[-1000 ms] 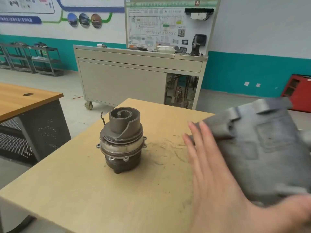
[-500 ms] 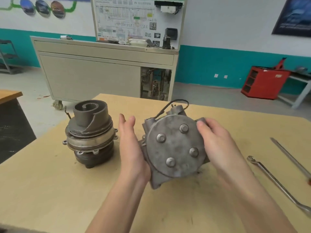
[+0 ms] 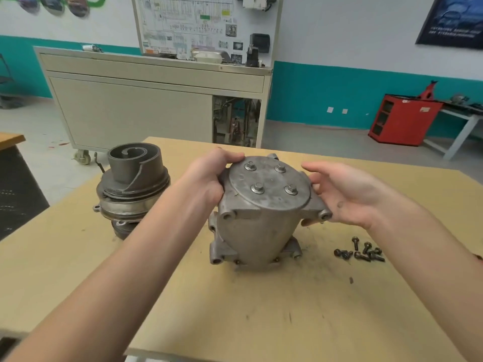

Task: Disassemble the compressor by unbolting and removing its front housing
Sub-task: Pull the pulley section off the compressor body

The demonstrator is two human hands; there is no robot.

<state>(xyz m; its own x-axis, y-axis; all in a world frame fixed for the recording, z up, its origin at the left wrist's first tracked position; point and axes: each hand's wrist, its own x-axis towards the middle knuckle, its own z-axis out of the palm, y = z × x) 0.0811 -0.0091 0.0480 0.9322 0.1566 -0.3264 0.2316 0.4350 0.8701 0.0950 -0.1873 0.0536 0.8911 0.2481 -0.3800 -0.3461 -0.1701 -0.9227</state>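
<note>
Housing (image 3: 258, 226) now upright on table (image 3: 261, 322)

Left forearm (image 3: 156, 231) hides scroll assembly (image 3: 133, 178) lower right side. Housing (image 3: 258, 231) far side and base out of sight. Bolt pile (image 3: 362, 253) count unclear. Poster (image 3: 452, 19) cropped at edge, text blurred.

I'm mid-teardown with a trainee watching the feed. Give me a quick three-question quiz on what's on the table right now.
1. True or false: the housing lies on its side on the table.
2. How many bolt heads show on the housing's top plate? A) two B) four C) six
3. Fill in: the loose bolts lie on the housing's ___ side, and the scroll assembly on the other.
Key: 1 false, it stands upright with the plate up; 2 B; 3 right.
</note>
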